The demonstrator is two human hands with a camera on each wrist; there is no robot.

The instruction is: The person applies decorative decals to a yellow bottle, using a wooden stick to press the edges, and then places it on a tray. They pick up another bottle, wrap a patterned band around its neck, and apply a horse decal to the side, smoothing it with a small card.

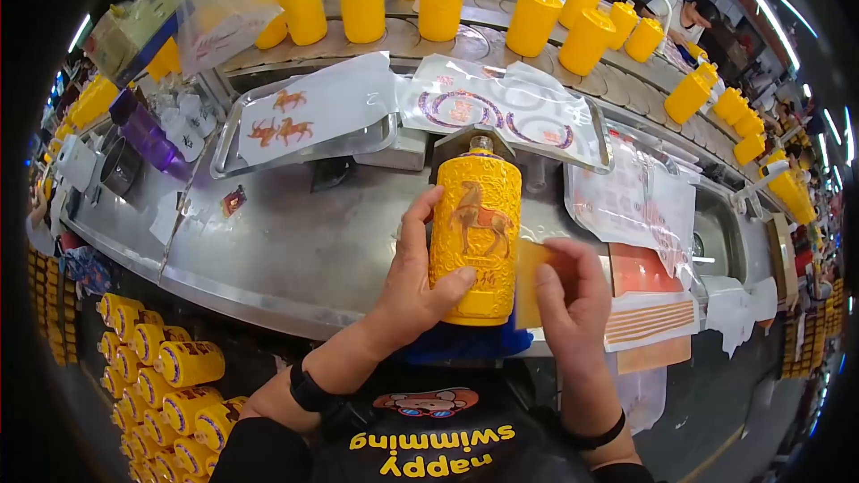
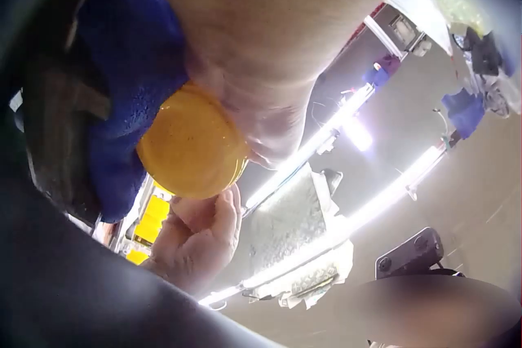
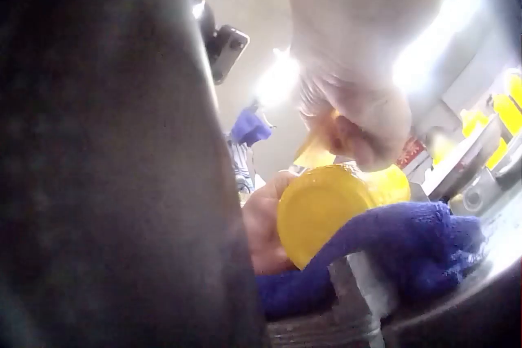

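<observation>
My left hand [image 1: 412, 286] grips a yellow embossed bottle [image 1: 476, 241] by its left side, thumb across the lower front. A brown horse decal [image 1: 481, 219] shows on the bottle's face, with reddish characters below it. Between the thumb and fingers of my right hand [image 1: 577, 300] is a thin, flat amber scraper-like piece [image 1: 534, 282], beside the bottle's right side. In the right wrist view, this piece [image 3: 316, 146] is just above the bottle [image 3: 322, 209]. A blue cloth [image 3: 408, 242] lies under the bottle, whose round base [image 2: 196, 144] faces the left wrist camera.
Metal trays with decal sheets [image 1: 313, 112] stand behind the bottle. Yellow bottles [image 1: 362, 9] line a curved conveyor [image 1: 403, 45] at the back. Striped decal strips [image 1: 651, 320] lie at right, near a sink [image 1: 716, 233]. Many finished-looking bottles [image 1: 190, 364] are stacked at lower left.
</observation>
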